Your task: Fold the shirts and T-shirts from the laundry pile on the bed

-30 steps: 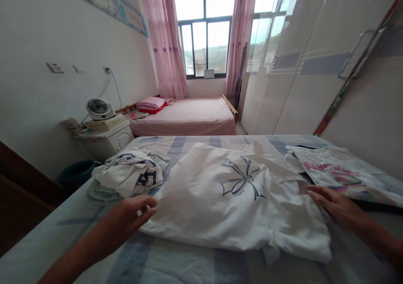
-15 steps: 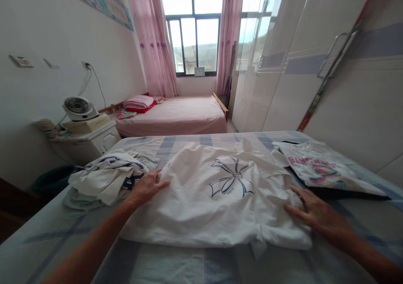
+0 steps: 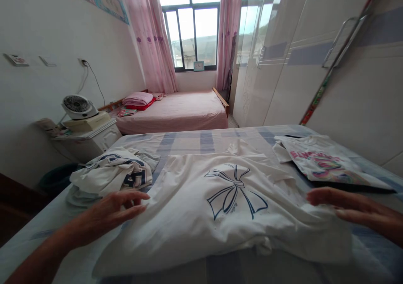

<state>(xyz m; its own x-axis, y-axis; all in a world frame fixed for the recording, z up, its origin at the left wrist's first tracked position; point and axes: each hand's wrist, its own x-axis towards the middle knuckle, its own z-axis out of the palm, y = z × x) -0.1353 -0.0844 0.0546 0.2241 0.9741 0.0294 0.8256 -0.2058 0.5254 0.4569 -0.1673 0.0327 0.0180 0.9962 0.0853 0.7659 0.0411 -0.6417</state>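
Observation:
A white T-shirt [image 3: 182, 208] with a dark blue bow print lies spread and wrinkled on the checked bedsheet. My left hand [image 3: 116, 208] is at its left edge, thumb and fingers apart; whether the fingertips touch the cloth is unclear. On the other side, my right hand [image 3: 352, 204] hovers over or rests at the shirt's right part. Its thumb is parted from the fingers, and it is slightly blurred. Neither hand grips anything visibly.
A crumpled pile of white and grey clothes [image 3: 103, 175] lies at the left. To the right is a folded white shirt [image 3: 327, 162] with a pink print, on something black. Beyond are a pink bed [image 3: 189, 112], a fan [image 3: 78, 106] on a cabinet and a wardrobe [image 3: 283, 66].
The bow-print T-shirt has shifted toward me and lies wider and flatter. My hands have moved apart, the left one leftward and nearer, the right one rightward.

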